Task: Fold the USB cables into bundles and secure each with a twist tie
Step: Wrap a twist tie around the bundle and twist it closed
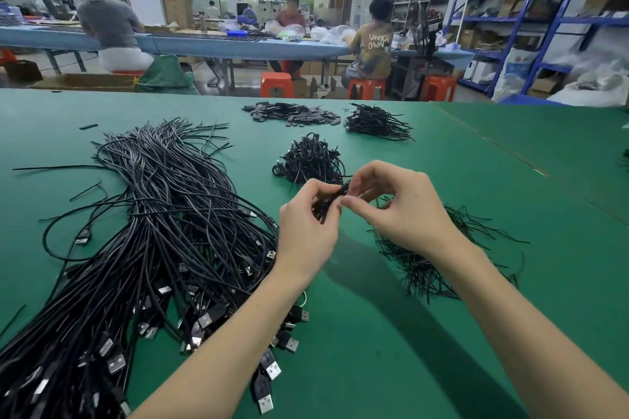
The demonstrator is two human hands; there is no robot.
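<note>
Cable bundle point(328, 202) sits pinched between my two hands, lifted just above the green table point(391, 333), near the middle of it. What worries me is the fold springing open: the bundle is small and stiff, so if either pinch slackens while I work the tie, I judge the loops will fan out and I'll have to fold again. I can't make out the twist tie itself between my fingertips, so a loose or half-wound tie is another risk, and it could slip off once the bundle is tossed on the done pile point(311, 160) just beyond my hands.

My left hand point(306, 231) grips the bundle from below, fingers curled over its top, thumb under. My right hand point(398, 207) comes in from the right, thumb and forefinger pinching the bundle's upper end, other fingers arched above. Both wrists are raised off the table. Loose ties point(418, 262) lie under my right wrist; unfolded cables point(153, 214) sprawl to the left.
</note>
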